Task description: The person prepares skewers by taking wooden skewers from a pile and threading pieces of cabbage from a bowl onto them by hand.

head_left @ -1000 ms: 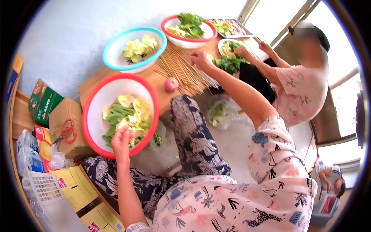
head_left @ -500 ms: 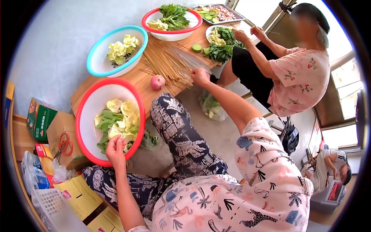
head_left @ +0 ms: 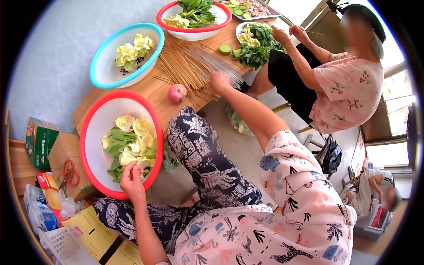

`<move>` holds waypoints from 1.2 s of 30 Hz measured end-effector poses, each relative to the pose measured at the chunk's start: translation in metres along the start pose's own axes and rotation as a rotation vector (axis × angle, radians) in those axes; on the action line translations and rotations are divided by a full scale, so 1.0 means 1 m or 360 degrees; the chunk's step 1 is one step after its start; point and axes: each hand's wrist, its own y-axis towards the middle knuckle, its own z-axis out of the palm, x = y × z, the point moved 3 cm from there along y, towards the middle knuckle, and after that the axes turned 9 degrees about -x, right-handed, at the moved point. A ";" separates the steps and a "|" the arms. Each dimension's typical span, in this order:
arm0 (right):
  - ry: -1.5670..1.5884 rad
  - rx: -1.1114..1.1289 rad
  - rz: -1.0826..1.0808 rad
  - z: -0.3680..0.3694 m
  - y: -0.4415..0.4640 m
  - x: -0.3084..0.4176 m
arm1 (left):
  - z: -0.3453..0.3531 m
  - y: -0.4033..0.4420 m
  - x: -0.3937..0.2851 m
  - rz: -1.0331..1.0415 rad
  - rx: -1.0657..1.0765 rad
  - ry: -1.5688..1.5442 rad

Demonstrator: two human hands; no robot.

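My left hand (head_left: 133, 180) is at the near rim of a red-rimmed bowl (head_left: 93, 115), its fingers pinched beside a pale cabbage leaf (head_left: 128, 156). Whether something thin is between the fingertips, I cannot make out. In this bowl lie pale cabbage leaves and green leaves (head_left: 115, 148). My right hand (head_left: 220, 82) is closed at the table edge, over the near ends of a spread of bamboo skewers (head_left: 183, 66). Its fingertips are hidden, so what it grips does not show. A peeled purple onion (head_left: 177, 93) sits left of that hand.
Beyond are a blue-rimmed bowl (head_left: 99, 74), another red-rimmed bowl (head_left: 194, 31) and a metal tray (head_left: 268, 17). Across the table corner a person (head_left: 344, 88) holds a skewer near a plate of greens (head_left: 265, 39). Boxes and scissors (head_left: 70, 173) lie at left.
My right hand has shifted slightly left toward the skewers and onion. My left hand stays pinched at the bowl's near side. The whole view has shifted a little.
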 end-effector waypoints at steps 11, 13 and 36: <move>0.0003 0.0266 0.0151 -0.009 0.000 0.006 | 0.001 0.002 0.002 0.0045 -0.0019 -0.0040; 0.0120 0.0325 0.0161 -0.006 0.005 -0.001 | 0.001 0.001 -0.002 0.0049 -0.0022 -0.0023; 0.2189 0.1627 -0.0047 -0.173 -0.231 0.088 | 0.026 -0.037 -0.067 -0.0403 0.0585 -0.0895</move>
